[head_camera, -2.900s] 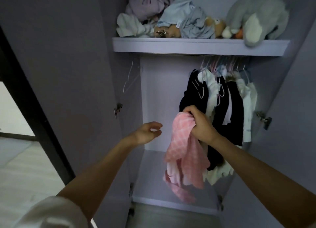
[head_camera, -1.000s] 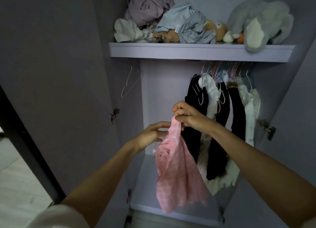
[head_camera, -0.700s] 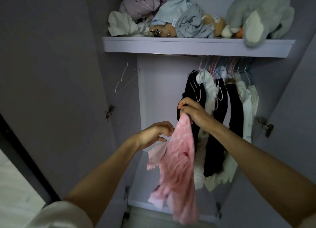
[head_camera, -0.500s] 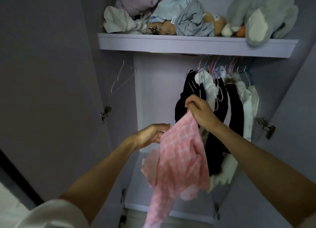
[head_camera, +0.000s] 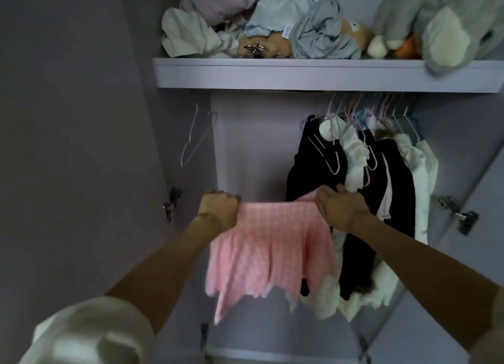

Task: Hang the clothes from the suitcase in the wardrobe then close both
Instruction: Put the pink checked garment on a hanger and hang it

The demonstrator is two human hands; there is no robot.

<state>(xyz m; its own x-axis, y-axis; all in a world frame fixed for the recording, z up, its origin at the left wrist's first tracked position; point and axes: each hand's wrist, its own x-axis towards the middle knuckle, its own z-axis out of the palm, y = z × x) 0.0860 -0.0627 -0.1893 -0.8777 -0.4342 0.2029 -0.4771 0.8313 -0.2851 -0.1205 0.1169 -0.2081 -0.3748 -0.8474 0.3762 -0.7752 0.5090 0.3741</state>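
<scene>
A pink checked garment (head_camera: 270, 243) hangs spread out between my two hands in front of the open wardrobe (head_camera: 253, 145). My left hand (head_camera: 218, 209) grips its top left corner and my right hand (head_camera: 339, 209) grips its top right corner. Behind my right hand, black and white clothes (head_camera: 362, 189) hang on hangers from the rail. An empty white hanger (head_camera: 195, 134) hangs alone at the rail's left end. The suitcase is out of view.
The shelf (head_camera: 321, 73) above the rail holds crumpled clothes (head_camera: 300, 22) and a grey plush toy (head_camera: 441, 25). The left door (head_camera: 68, 145) and the right door (head_camera: 480, 205) stand open, with metal hinges on each side.
My left hand has taken hold of the pink garment. Both hands pulled apart, so the bunched cloth now hangs stretched flat between them.
</scene>
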